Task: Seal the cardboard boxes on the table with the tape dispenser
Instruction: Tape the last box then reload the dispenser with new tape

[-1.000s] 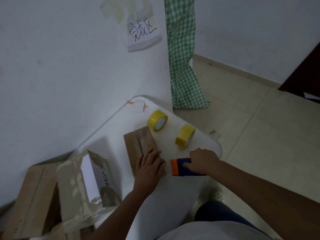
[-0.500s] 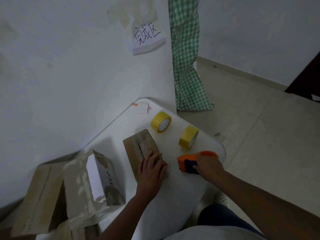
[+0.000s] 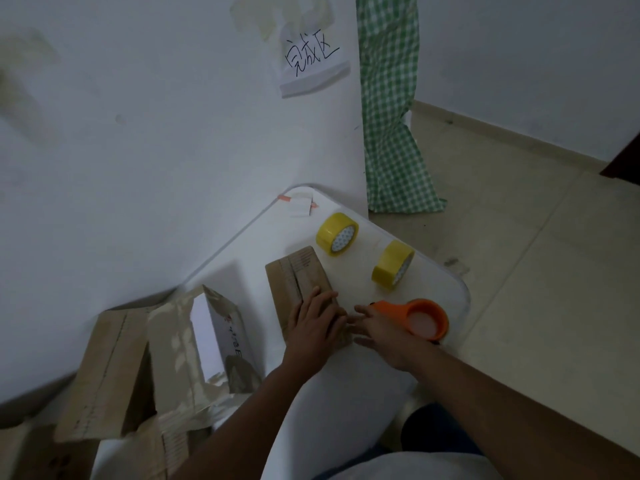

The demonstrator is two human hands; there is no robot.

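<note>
A small flat cardboard box (image 3: 298, 275) lies on the white table (image 3: 242, 258). My left hand (image 3: 317, 323) presses flat on the box's near end. Just right of it, my right hand (image 3: 381, 332) has its fingers stretched out toward the box's right edge, with the fingertips at the box. The orange tape dispenser (image 3: 427, 318) lies on the table right behind that hand, ring side to the right. Whether the hand still touches its handle is hidden.
Two yellow tape rolls (image 3: 337, 233) (image 3: 393, 265) stand beyond the box, near the table's right edge. Larger cardboard boxes (image 3: 114, 368) and a torn open one (image 3: 194, 358) crowd the left. A white wall with a paper note (image 3: 311, 60) is close behind.
My right hand brought the dispenser nearer the box, turned it so the ring lies to the right, and opened its fingers toward the box. My left hand stayed on the box.
</note>
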